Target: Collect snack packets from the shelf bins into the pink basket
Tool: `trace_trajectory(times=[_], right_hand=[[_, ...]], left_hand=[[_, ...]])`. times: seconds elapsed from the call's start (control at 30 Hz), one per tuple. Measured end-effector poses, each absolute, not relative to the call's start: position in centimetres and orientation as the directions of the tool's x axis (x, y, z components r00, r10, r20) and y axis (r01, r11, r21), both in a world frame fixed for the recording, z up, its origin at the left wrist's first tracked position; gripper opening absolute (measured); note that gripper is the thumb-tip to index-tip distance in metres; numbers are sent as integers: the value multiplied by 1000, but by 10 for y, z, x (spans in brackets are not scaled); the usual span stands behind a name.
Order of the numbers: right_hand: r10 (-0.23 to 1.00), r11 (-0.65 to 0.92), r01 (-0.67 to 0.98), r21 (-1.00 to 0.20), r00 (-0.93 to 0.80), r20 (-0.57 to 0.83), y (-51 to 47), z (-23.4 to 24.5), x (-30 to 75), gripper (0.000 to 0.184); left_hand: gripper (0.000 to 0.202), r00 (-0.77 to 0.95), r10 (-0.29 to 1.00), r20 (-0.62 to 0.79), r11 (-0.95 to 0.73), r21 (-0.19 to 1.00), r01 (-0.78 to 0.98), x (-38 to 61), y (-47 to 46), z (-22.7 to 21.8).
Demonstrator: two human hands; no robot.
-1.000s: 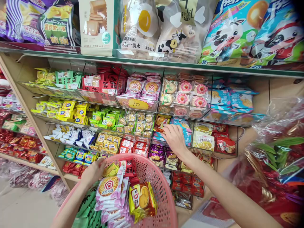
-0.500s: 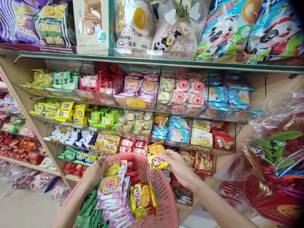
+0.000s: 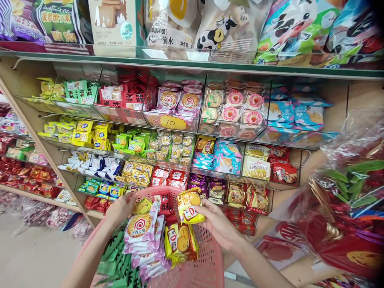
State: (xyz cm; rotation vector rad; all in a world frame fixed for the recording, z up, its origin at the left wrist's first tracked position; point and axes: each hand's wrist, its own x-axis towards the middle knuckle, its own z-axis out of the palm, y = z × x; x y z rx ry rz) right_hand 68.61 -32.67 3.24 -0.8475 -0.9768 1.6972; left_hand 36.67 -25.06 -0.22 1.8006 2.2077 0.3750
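My right hand (image 3: pixel 217 224) pinches a yellow biscuit packet (image 3: pixel 191 206) above the right part of a pink plastic basket (image 3: pixel 210 244). My left hand (image 3: pixel 120 209) is closed around the basket's far-left rim. Inside the basket, pink-and-white cracker packets (image 3: pixel 140 230) lie stacked in the middle, with green packets (image 3: pixel 111 256) to their left. More yellow biscuit packets (image 3: pixel 181 242) sit right of the crackers, just below the held one. A red packet (image 3: pixel 163 204) and a small yellow packet (image 3: pixel 142 207) rest near the far rim.
Shelf tiers ahead hold wrapped snacks in clear dividers, including round strawberry biscuits (image 3: pixel 232 105) and blue packets (image 3: pixel 226 158). Large snack bags (image 3: pixel 228 32) stand on the glass top shelf (image 3: pixel 192 64). A plastic-wrapped red bundle (image 3: pixel 351 224) juts in at the right.
My right hand has brought the yellow biscuit packet left and slightly inward, over the basket. The view has shifted a little. My left hand stays on the rim.
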Motion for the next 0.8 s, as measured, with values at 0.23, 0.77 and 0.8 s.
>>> trace_trajectory(times=[0.23,0.77,0.8], right_hand=[[947,-286,-522,-803,-283,-153,-336,19,680,27],[928,-343,-431,-835,-291,-231,-354,8,684,36],[931,-334,-420,-844,-287,-226,-353,9,686,38]], left_hand=[[51,-207,976,-68,218,342,914,370,-254,4],[52,-228,972,-63,236,309,921,372,-255,3],[51,-226,973,-56,232,308,923,371,-256,3]])
